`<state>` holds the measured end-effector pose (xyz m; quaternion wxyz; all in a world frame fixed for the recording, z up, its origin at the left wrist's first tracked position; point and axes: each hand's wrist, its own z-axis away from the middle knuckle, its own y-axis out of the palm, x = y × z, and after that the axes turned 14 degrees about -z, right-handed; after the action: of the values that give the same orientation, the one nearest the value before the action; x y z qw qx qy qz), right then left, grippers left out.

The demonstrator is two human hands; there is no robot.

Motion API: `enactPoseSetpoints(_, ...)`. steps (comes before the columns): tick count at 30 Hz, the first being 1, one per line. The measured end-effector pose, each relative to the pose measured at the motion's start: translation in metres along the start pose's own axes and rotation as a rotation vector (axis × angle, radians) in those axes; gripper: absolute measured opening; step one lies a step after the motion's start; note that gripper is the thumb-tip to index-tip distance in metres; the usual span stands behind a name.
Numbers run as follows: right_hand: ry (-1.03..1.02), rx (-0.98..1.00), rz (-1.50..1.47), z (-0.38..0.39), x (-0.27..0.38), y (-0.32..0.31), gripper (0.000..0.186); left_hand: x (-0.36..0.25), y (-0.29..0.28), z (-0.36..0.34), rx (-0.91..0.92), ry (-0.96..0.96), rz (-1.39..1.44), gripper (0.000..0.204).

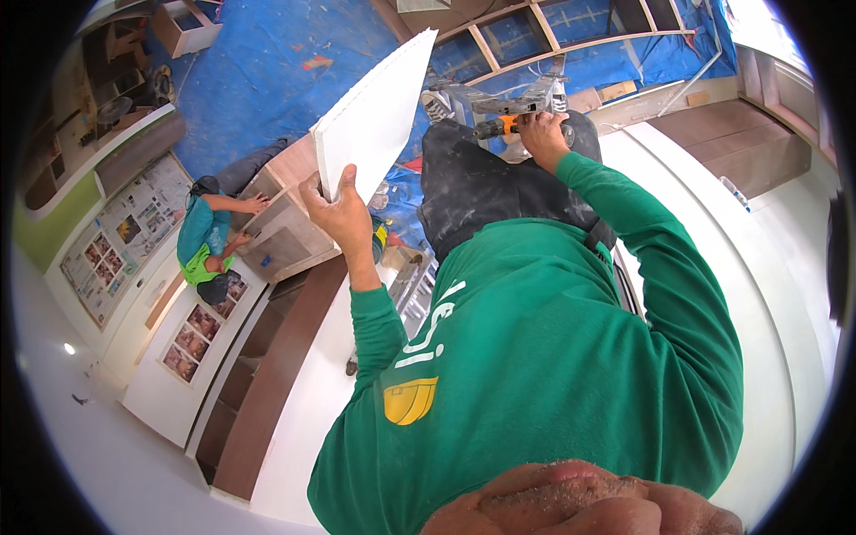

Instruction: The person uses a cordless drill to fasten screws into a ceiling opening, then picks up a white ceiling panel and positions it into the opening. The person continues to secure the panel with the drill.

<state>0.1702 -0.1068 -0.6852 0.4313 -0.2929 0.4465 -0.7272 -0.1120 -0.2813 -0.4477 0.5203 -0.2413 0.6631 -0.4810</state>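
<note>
My left hand (341, 214) is closed on the near edge of a white board (379, 116), thumb on one face. The board tilts up and away from me, and its long edge looks rough. My right hand (542, 141) is wrapped round an orange and black power drill (499, 127), held low in front of my dark trousers. Part of the drill is hidden by my fingers. Just beyond it is the metal top of a stepladder (535, 94), close to my shoes.
At the left, another person (207, 236) has both hands on a wooden cabinet (290, 218). Blue sheeting (259, 80) covers the floor below. A curved wooden frame (544, 40) lies at the far side. A white curved panel (704, 232) runs along my right.
</note>
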Motion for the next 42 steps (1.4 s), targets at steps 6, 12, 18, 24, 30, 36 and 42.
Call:
enactPoseSetpoints(6, 0.048, -0.043, -0.015, 0.008, -0.010, -0.003, 0.036, -0.022, 0.002, -0.013, 0.007, 0.035, 0.062, 0.038)
enactPoseSetpoints(12, 0.088, 0.044, -0.083, 0.005, -0.012, 0.004, 0.031, -0.045, -0.014, -0.021, -0.015, 0.122, 0.010, 0.039)
enactPoseSetpoints(18, 0.070, -0.016, -0.099, 0.010, -0.011, 0.012, 0.026, -0.048, -0.019, -0.024, 0.007, 0.090, 0.109, 0.042)
enactPoseSetpoints(24, 0.085, 0.027, -0.156, 0.005, -0.014, 0.013, 0.030, -0.046, -0.024, -0.027, -0.007, 0.198, 0.061, 0.041)
enactPoseSetpoints(30, 0.048, 0.050, -0.209, 0.004, -0.022, 0.023, 0.027, -0.052, -0.039, -0.018, -0.020, 0.227, 0.069, 0.041)
enactPoseSetpoints(36, 0.162, 0.110, -0.332, 0.004, -0.036, 0.019, 0.026, -0.051, -0.048, -0.015, -0.047, 0.262, 0.040, 0.042)
enactPoseSetpoints(42, 0.174, 0.158, -0.460, 0.004, -0.061, 0.028, 0.030, -0.044, -0.034, -0.013, -0.009, 0.252, 0.089, 0.041)
